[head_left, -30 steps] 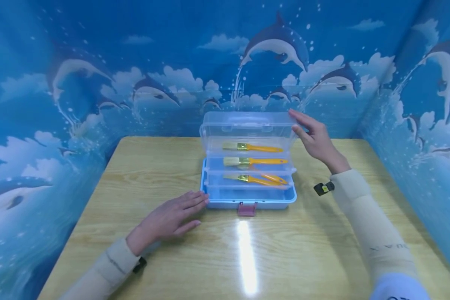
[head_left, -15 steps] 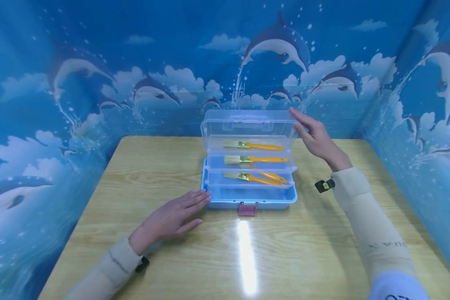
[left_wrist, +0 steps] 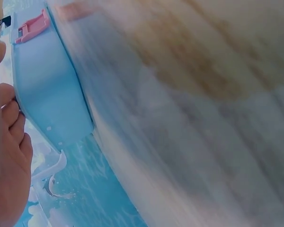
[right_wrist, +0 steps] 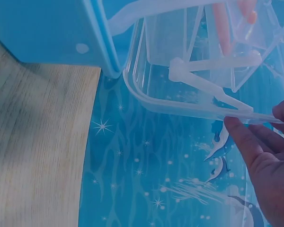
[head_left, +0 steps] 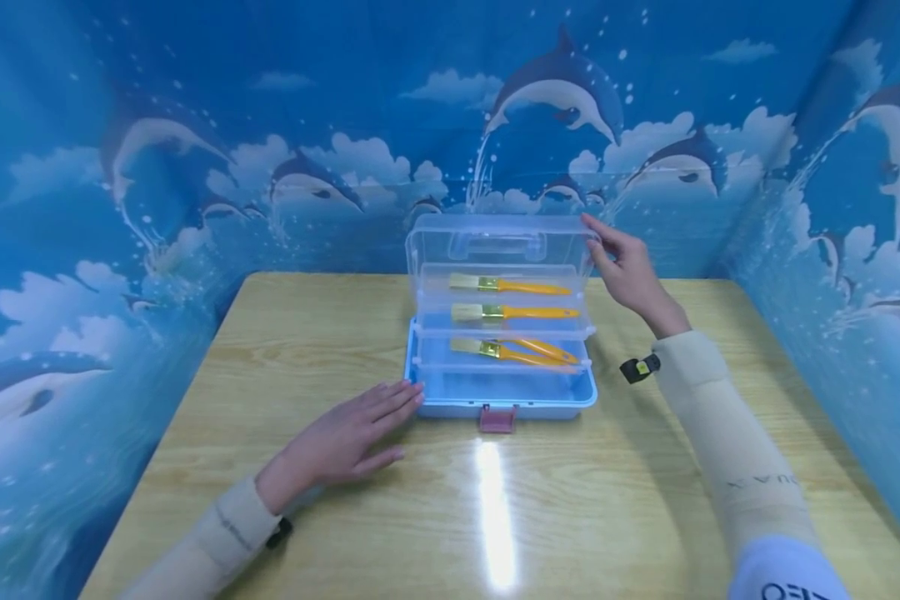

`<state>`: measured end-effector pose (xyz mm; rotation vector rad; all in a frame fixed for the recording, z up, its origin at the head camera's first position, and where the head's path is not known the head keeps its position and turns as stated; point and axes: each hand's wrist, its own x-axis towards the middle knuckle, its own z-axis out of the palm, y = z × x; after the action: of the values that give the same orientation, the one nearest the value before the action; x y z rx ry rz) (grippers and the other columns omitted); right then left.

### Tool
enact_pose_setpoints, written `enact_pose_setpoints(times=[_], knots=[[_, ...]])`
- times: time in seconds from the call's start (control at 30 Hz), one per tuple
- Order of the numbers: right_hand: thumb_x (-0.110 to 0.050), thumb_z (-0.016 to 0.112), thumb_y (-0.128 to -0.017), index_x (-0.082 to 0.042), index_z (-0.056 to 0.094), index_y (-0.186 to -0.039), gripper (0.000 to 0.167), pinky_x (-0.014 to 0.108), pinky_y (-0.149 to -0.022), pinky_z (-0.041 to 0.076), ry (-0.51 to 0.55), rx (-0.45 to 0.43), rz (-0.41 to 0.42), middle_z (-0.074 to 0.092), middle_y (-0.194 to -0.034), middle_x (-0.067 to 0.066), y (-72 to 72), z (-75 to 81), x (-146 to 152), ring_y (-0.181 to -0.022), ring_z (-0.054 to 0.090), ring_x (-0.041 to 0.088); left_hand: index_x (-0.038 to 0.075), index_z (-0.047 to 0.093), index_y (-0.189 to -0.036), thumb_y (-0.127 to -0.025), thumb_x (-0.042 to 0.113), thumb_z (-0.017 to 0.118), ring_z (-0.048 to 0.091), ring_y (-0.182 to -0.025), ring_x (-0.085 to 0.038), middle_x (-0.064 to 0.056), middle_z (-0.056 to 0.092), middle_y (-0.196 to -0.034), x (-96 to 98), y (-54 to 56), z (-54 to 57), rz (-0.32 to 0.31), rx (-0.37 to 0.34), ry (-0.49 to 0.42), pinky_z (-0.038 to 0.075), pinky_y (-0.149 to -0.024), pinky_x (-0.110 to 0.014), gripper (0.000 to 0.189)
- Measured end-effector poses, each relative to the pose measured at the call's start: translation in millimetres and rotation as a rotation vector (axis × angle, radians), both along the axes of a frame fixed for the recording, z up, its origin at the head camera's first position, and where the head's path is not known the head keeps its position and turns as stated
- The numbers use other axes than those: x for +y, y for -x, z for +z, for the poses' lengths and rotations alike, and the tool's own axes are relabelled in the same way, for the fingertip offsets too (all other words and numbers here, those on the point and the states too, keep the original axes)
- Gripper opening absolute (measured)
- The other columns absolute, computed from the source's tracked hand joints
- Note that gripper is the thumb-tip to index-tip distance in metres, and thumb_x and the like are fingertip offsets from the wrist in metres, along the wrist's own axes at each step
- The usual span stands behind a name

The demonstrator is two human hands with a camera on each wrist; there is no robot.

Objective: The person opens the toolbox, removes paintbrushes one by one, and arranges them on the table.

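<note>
Right fingers pinch clear lid at 1 o'clock of blue box, near tabletop's 12; left fingers, straight, touch its 8 o'clock corner. Lid slip could drop trays, spilling brushes.

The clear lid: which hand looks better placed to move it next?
Probably the right hand: it pinches the clear lid at its right edge. The left hand touches the blue box near its front left corner, away from the lid.

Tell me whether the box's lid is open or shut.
Open: the clear lid stands raised behind the blue base, its edge held by the right hand.
</note>
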<state>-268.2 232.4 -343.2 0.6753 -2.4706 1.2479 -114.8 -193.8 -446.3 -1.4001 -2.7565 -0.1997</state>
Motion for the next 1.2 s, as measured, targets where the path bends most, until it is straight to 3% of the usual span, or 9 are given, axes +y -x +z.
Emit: enact_pose_setpoints(times=[0.1,0.23,0.33,0.47,0.57,0.73,0.9,1.03,1.2], knots=[[-0.006,0.041,-0.109,0.0,0.038,-0.154,0.045,0.016,-0.105,0.047,0.013,-0.052,0.013,0.04,-0.157,0.028,4.9,-3.4,2,-0.133,0.049,0.048,0.01,0.022,-0.162,-0.105,0.045,0.051,0.022,-0.156,-0.024,-0.004,0.017,-0.17,-0.8,-1.1,-0.1,0.001,0.008,0.022,0.022,-0.127,-0.042,0.073],[-0.007,0.041,-0.109,-0.001,0.038,-0.155,0.046,0.012,-0.088,0.05,0.017,-0.078,0.005,0.046,-0.152,0.028,11.2,-7.4,2,-0.126,0.055,0.048,0.009,0.02,-0.162,-0.106,0.04,0.05,0.019,-0.157,-0.024,-0.005,0.014,-0.171,-1.6,-2.1,-2.2,-0.001,0.026,0.048,0.02,-0.128,-0.041,0.071],[-0.008,0.042,-0.109,-0.002,0.039,-0.155,0.046,0.013,-0.069,0.047,0.02,-0.089,-0.015,0.057,-0.138,0.031,18.4,-13.6,3,-0.103,0.067,0.036,0.009,0.019,-0.163,-0.106,0.037,0.051,0.016,-0.157,-0.023,-0.005,0.013,-0.171,-2.2,-2.4,-4.7,-0.003,0.046,0.062,0.019,-0.129,-0.04,0.071],[-0.013,0.044,-0.11,-0.002,0.039,-0.155,0.047,0.013,-0.073,0.054,0.045,-0.117,-0.031,0.061,-0.134,0.031,35.9,-31.7,10,-0.09,0.067,0.018,0.008,0.019,-0.162,-0.106,0.037,0.052,0.015,-0.157,-0.023,-0.005,0.012,-0.171,-3.2,-3.2,-5.6,-0.007,0.055,0.065,0.019,-0.128,-0.04,0.071],[-0.019,0.045,-0.11,-0.004,0.04,-0.155,0.048,0.02,-0.088,0.059,0.068,-0.144,-0.04,0.057,-0.142,0.026,46.2,-41.7,14,-0.109,0.068,0.025,0.009,0.018,-0.163,-0.106,0.038,0.052,0.014,-0.157,-0.024,-0.005,0.011,-0.172,-3.7,-3.9,-4.8,-0.005,0.044,0.069,0.02,-0.128,-0.042,0.072],[-0.019,0.047,-0.109,-0.008,0.041,-0.155,0.048,0.031,-0.098,0.058,0.096,-0.202,-0.026,0.053,-0.148,0.025,51.7,-46.5,14,-0.128,0.059,0.041,0.011,0.015,-0.163,-0.106,0.039,0.051,0.014,-0.157,-0.024,-0.004,0.01,-0.172,-4.1,-4.2,-3.9,0.012,0.026,0.079,0.02,-0.128,-0.043,0.073],[-0.017,0.048,-0.108,-0.009,0.039,-0.156,0.049,0.024,-0.099,0.056,0.107,-0.257,-0.036,0.051,-0.15,0.024,56.0,-52.8,15,-0.133,0.056,0.037,0.013,0.014,-0.164,-0.107,0.039,0.049,0.013,-0.158,-0.021,-0.001,0.008,-0.172,-3.0,-4.4,-4.4,0.024,0.0,0.067,0.016,-0.129,-0.04,0.072],[-0.017,0.046,-0.109,-0.009,0.038,-0.157,0.05,0.027,-0.105,0.053,0.136,-0.298,-0.035,0.047,-0.153,0.022,59.4,-56.4,15,-0.138,0.052,0.035,0.015,0.014,-0.164,-0.108,0.04,0.047,0.011,-0.158,-0.019,0.001,0.007,-0.172,-2.2,-3.9,-5.8,0.024,0.006,0.07,0.012,-0.13,-0.036,0.07],[-0.018,0.045,-0.109,-0.007,0.039,-0.156,0.048,0.024,-0.101,0.054,0.15,-0.323,-0.039,0.049,-0.152,0.023,64.0,-61.6,13,-0.136,0.053,0.035,0.015,0.014,-0.164,-0.108,0.04,0.046,0.013,-0.158,-0.019,0.002,0.008,-0.172,-1.8,-5.4,-5.5,0.022,0.005,0.069,0.018,-0.129,-0.039,0.069]])
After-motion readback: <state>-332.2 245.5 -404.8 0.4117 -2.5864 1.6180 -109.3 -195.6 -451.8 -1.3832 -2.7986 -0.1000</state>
